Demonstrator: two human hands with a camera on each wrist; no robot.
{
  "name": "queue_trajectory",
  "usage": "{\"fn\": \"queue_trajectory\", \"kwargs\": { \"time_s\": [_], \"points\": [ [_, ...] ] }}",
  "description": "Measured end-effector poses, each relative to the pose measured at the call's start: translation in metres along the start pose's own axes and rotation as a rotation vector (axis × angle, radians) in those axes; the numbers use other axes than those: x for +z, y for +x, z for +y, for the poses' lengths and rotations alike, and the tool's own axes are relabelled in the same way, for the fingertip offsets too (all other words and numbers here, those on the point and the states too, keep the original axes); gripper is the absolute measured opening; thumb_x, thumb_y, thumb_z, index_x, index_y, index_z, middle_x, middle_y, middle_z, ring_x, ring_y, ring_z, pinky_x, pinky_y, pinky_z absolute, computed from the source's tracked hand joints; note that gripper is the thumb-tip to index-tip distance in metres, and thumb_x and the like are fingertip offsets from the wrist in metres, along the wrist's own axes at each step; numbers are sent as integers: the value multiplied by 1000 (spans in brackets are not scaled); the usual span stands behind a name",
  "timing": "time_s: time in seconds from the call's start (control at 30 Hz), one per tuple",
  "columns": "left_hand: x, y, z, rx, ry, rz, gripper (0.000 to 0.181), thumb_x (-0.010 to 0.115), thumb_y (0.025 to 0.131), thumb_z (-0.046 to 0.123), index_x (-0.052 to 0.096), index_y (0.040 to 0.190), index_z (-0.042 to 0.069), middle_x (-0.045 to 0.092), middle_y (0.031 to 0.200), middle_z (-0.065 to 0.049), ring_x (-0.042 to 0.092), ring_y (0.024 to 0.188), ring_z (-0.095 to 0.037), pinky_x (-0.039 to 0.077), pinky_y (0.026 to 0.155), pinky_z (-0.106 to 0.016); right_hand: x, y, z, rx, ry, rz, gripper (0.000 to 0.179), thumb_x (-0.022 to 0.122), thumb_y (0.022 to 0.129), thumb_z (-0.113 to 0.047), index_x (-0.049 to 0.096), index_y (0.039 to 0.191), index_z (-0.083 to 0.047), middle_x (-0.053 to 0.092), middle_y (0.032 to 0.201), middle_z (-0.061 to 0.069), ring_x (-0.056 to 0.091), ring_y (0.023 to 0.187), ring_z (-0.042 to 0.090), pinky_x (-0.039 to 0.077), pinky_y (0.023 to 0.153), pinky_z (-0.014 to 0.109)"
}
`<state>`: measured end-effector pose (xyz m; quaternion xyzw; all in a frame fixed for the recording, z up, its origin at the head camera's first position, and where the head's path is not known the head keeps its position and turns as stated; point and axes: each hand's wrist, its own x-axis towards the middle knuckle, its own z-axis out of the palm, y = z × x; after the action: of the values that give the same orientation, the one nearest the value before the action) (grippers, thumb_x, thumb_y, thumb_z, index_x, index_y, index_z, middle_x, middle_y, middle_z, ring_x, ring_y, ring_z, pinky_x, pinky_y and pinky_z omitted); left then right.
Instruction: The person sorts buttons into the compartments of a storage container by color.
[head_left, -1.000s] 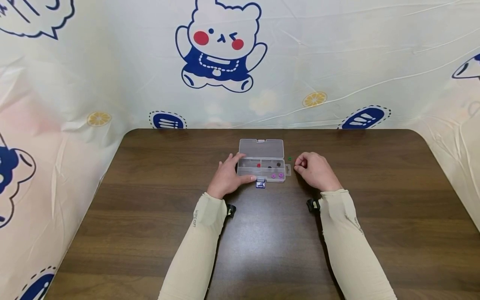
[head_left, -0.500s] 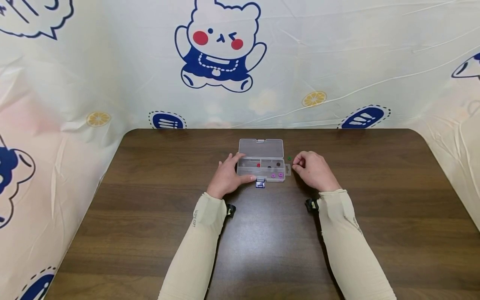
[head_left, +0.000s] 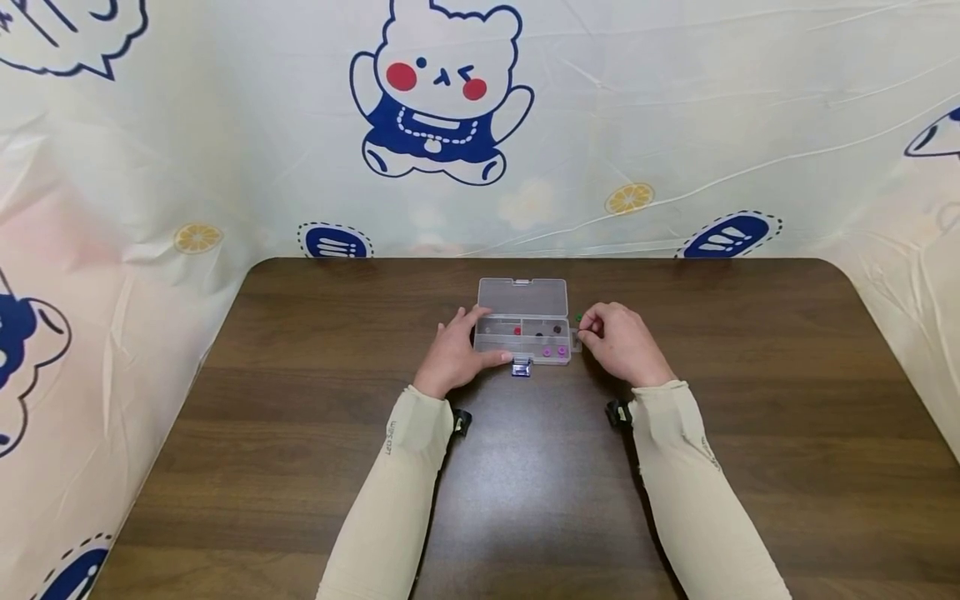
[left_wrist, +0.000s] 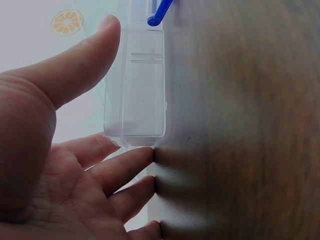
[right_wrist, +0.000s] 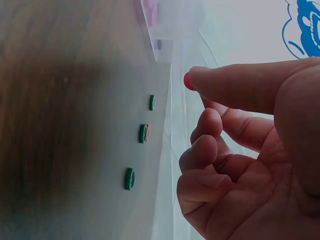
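Toward the 12 o'clock edge of the table (head_left: 225, 467), two bare hands flank a clear box (head_left: 502, 344).
At the box's 9 o'clock, the left hand (head_left: 452, 354) has its fingers spread wide, thumb at the front edge and forefinger at the back corner; the lid (head_left: 522, 298) lies folded back at 12 and a blue latch (head_left: 521, 367) juts out at 6. Inside, I see a red piece (head_left: 517, 331) in the back-left compartment, then dark pieces (head_left: 557, 329) in the back-right one and two purple pieces (head_left: 562, 351) toward 4 o'clock. Just beside the box at 3, the right hand (head_left: 622, 342) pinches a small red disc (right_wrist: 188, 81), fingertips narrow on it. Three green discs (right_wrist: 130, 179) lie near that hand on the table, one showing at the box's 2 o'clock.
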<state>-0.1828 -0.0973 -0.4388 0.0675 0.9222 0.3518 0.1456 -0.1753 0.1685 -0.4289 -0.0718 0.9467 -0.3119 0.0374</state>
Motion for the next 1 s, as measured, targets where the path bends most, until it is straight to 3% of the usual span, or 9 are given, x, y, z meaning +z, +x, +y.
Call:
{"fn": "queue_trajectory", "kwargs": {
  "time_s": [0.6, 1.0],
  "points": [
    [1, -1, -1, -21, -9, 8, 80, 82, 84, 40, 43, 152, 21, 29, 163, -8, 13, 152, -39, 11, 123, -55, 5, 2, -16, -46, 15, 37, 4, 66, 94, -8, 67, 94, -4, 59, 90, 11, 53, 86, 28, 44, 77, 39],
    [1, -2, 0, -11, -3, 21, 80, 82, 84, 40, 45, 151, 19, 32, 162, -11, 17, 152, -35, 10, 123, -53, 11, 5, -34, -51, 19, 22, 4, 67, 94, -8, 66, 93, -5, 57, 92, 11, 53, 86, 27, 46, 77, 39]
  ]
}}
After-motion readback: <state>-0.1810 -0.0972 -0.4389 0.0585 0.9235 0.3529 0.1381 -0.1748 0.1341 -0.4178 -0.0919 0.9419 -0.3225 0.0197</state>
